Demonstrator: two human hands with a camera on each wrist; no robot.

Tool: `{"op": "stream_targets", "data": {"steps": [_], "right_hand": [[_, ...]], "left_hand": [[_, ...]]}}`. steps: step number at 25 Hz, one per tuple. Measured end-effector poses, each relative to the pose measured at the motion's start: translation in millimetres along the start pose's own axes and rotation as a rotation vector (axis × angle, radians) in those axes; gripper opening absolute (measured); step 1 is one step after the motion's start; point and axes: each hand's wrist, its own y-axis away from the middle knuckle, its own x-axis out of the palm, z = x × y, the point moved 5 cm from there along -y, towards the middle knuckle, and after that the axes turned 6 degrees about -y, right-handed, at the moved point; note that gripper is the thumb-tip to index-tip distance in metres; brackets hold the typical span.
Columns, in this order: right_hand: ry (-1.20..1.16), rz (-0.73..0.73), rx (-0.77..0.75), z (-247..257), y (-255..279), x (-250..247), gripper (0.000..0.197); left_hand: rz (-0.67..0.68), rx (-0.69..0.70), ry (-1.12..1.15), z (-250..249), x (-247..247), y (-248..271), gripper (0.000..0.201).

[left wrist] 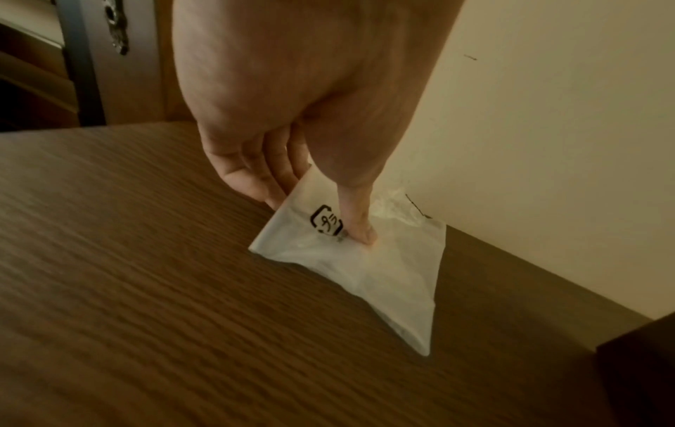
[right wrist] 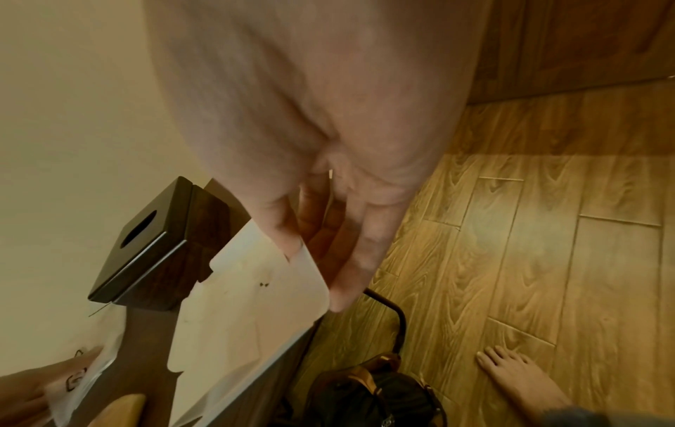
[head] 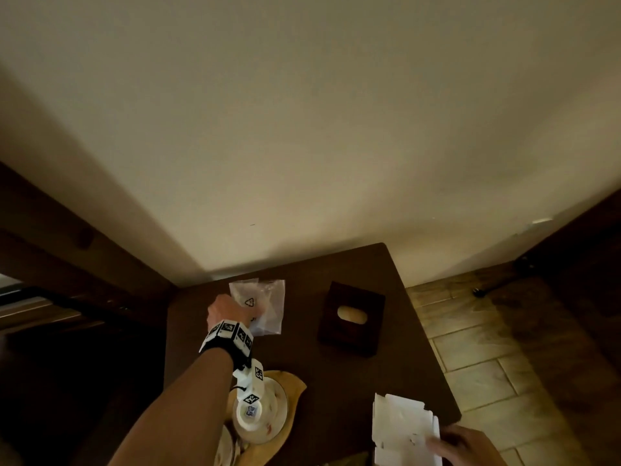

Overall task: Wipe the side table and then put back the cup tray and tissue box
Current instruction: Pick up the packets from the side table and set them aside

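Observation:
My left hand [head: 228, 311] reaches to the back of the dark side table [head: 339, 381] and pinches a clear plastic bag [head: 265, 304] by the wall. In the left wrist view its thumb presses on top of the plastic bag [left wrist: 383, 274] and its fingers [left wrist: 270, 187] lie at the bag's edge. The dark wooden tissue box [head: 351, 317] stands to the right of the bag. A wooden cup tray [head: 294, 385] with cup and saucer [head: 277, 408] sits at the front. My right hand [head: 460, 442] pinches a corner of a flat white cardboard sheet [right wrist: 248, 303] at the table's front right.
A cream wall runs behind the table. Dark wooden furniture [head: 67, 264] stands to the left. Wood-plank floor [head: 504, 364] lies to the right. Below the table's right edge are a dark bag [right wrist: 365, 390], a black metal frame [right wrist: 396, 312] and a bare foot [right wrist: 518, 375].

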Motion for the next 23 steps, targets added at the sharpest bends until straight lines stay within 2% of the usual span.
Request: {"op": "stream_targets", "data": {"steps": [4, 7, 9, 11, 14, 17, 20, 23], "right_hand": [[-0.257, -0.003, 0.003, 3.7, 28.2, 13.0, 0.008], [-0.531, 0.011, 0.0, 16.4, 47.2, 11.9, 0.018], [-0.702, -0.068, -0.02, 26.0, 50.3, 2.8, 0.022], [-0.86, -0.114, -0.067, 31.2, 55.7, -6.6, 0.019], [-1.072, -0.116, -0.192, 28.9, 63.0, -30.4, 0.04], [-1.16, -0.134, -0.313, 30.9, 85.1, -64.0, 0.036], [-1.119, -0.184, -0.392, -4.9, 103.7, -104.3, 0.029], [-1.134, -0.304, -0.386, -90.6, 121.1, -143.7, 0.029]], "left_hand": [[0.055, 0.043, 0.082, 6.7, -2.4, -2.1, 0.061], [0.015, 0.168, 0.085, 5.9, -33.5, 17.4, 0.054], [-0.031, 0.244, 0.105, 4.0, -66.1, 39.3, 0.056], [-0.058, 0.351, 0.144, -7.6, -98.2, 77.8, 0.051], [-0.091, 0.546, 0.209, -35.9, -136.2, 152.0, 0.028], [-0.054, 0.755, 0.236, -77.8, -146.7, 220.4, 0.027], [0.042, 1.016, 0.191, -143.6, -109.5, 303.8, 0.025], [0.221, 1.205, 0.162, -204.3, -10.4, 391.2, 0.025]]}}
